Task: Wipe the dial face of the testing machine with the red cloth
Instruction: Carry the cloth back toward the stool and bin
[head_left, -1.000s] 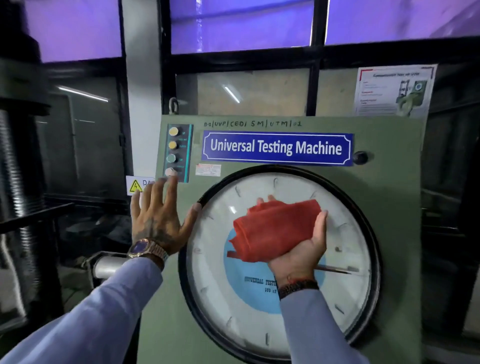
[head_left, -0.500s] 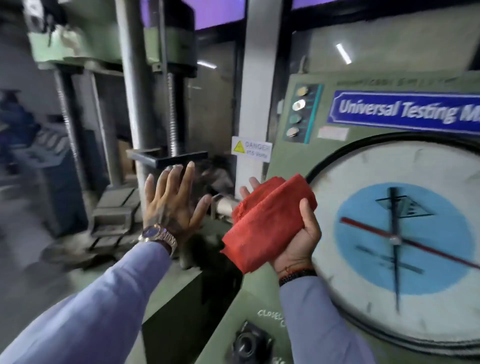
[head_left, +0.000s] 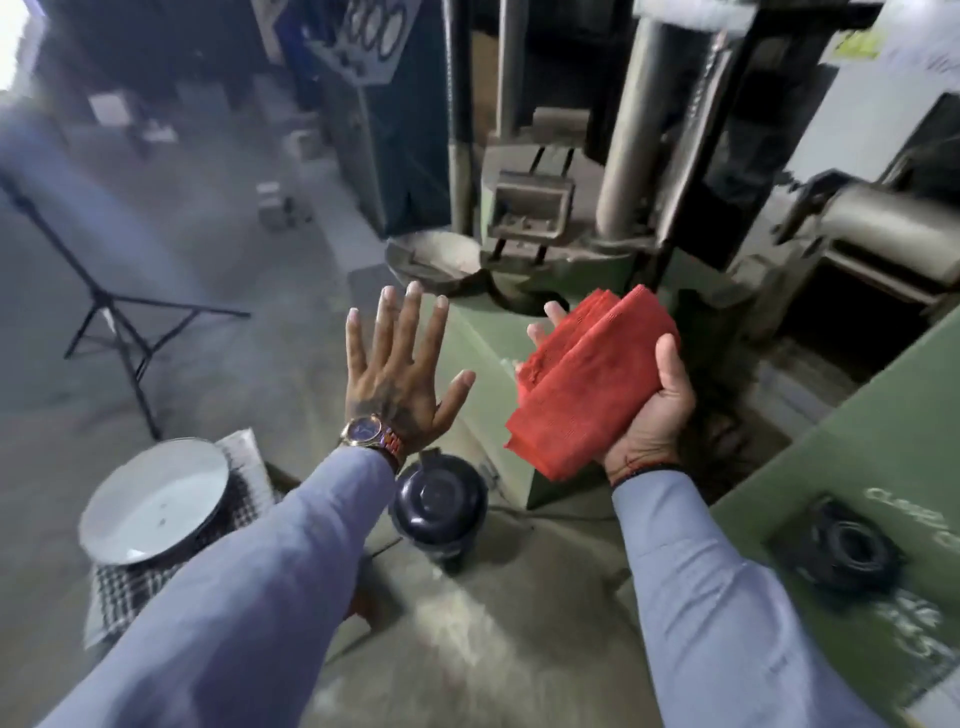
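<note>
My right hand holds the folded red cloth in its palm, thumb pressed on the cloth's right edge, out in the air in front of me. My left hand hovers beside it, flat, fingers spread, holding nothing; a watch sits on its wrist. The dial face is out of view. Only the green cabinet of the testing machine shows at the right, with a black knob on it.
Steel columns and the green machine base stand ahead. On the floor to the left are a black tripod, a round white pan on a checked cloth, and a black lidded container.
The view has swung left and down, away from the dial to the floor and machine base. The cloth has left the dial face and both hands now hang in the air.
</note>
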